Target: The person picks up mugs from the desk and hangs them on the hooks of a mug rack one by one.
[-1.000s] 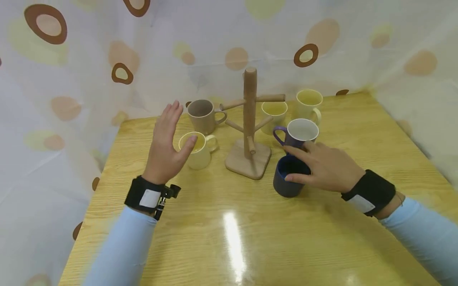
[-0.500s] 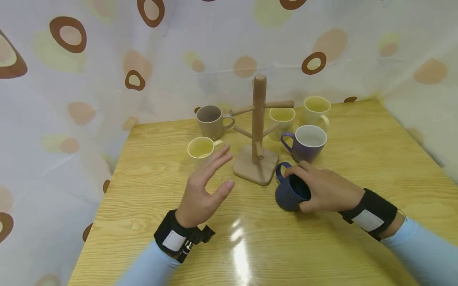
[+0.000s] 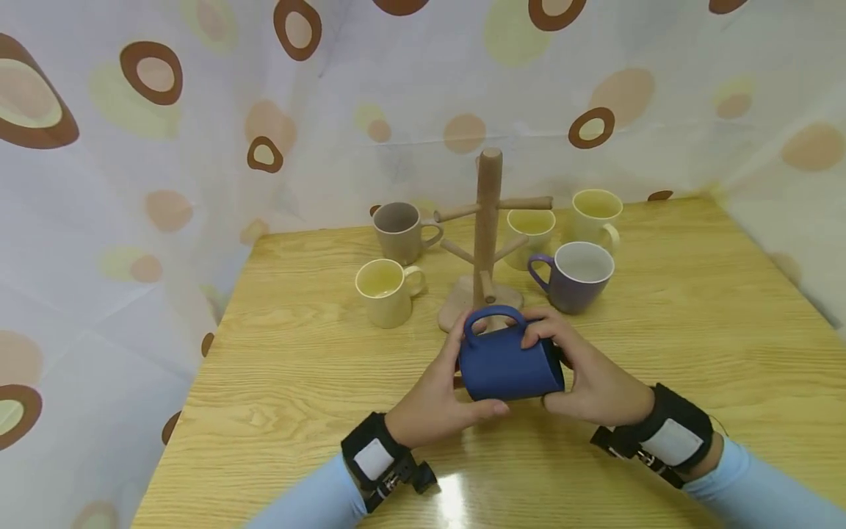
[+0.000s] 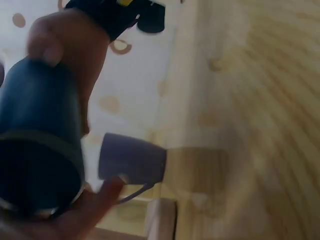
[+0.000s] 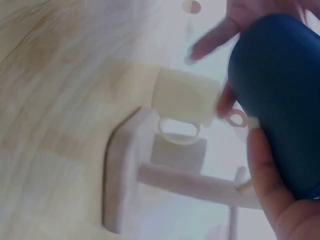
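Observation:
A dark blue mug (image 3: 509, 364) is held on its side above the table, handle up and mouth facing right. My right hand (image 3: 601, 386) grips it at the mouth end, fingers over the upper side and thumb below. At the base end, my left hand (image 3: 429, 400) is close around the mug, fingers extended behind it and thumb straight in front. The right wrist view shows the left thumb (image 5: 212, 42) standing away from the mug. Directly behind is a wooden mug tree (image 3: 487, 220) with bare pegs, its base partly hidden by the hands.
Left of the mug tree stand a pale yellow mug (image 3: 386, 297) and a grey-brown mug (image 3: 396, 239). To its right are a purple mug (image 3: 575, 290) with white inside and a yellow mug (image 3: 588, 224). Another yellow mug (image 3: 529, 246) sits partly behind the pegs. A patterned curtain backs the table (image 3: 297, 367).
My right hand has gripped the blue mug, lifted it off the table and tipped it sideways, bringing it left. My left hand has come down and right to the mug's base.

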### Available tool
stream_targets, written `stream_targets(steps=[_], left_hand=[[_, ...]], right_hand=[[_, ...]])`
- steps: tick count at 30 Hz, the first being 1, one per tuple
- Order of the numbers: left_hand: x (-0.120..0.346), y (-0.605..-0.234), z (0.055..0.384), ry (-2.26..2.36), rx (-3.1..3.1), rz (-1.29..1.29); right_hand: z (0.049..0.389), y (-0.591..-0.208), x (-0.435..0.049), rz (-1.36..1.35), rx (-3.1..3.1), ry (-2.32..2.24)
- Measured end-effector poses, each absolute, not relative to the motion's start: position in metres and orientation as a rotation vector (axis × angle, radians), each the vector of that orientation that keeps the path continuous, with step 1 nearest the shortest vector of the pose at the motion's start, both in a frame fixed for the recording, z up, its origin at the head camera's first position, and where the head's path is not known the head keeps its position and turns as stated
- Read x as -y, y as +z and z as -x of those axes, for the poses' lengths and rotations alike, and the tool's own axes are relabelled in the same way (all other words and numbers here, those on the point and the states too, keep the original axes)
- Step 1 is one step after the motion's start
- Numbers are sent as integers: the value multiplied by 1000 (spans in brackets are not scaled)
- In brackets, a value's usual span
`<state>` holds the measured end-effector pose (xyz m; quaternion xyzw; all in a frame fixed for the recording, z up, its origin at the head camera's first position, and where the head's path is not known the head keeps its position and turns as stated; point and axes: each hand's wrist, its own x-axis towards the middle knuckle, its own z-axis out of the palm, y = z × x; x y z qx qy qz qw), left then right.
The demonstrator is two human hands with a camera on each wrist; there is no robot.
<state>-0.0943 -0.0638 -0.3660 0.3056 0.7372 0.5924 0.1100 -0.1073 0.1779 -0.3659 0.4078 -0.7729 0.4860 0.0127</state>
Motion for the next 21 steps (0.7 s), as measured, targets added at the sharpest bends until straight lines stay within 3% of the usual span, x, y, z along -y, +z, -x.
stream_targets(steps=[13,21], left_hand=[[59,-410,141,1679,-2517,-716],[50,-416,161,1493,-2631,-725]], right_hand=[[149,-395,-150,-1002,2588,1505],[163,-406,-159,-930,2607,1462]])
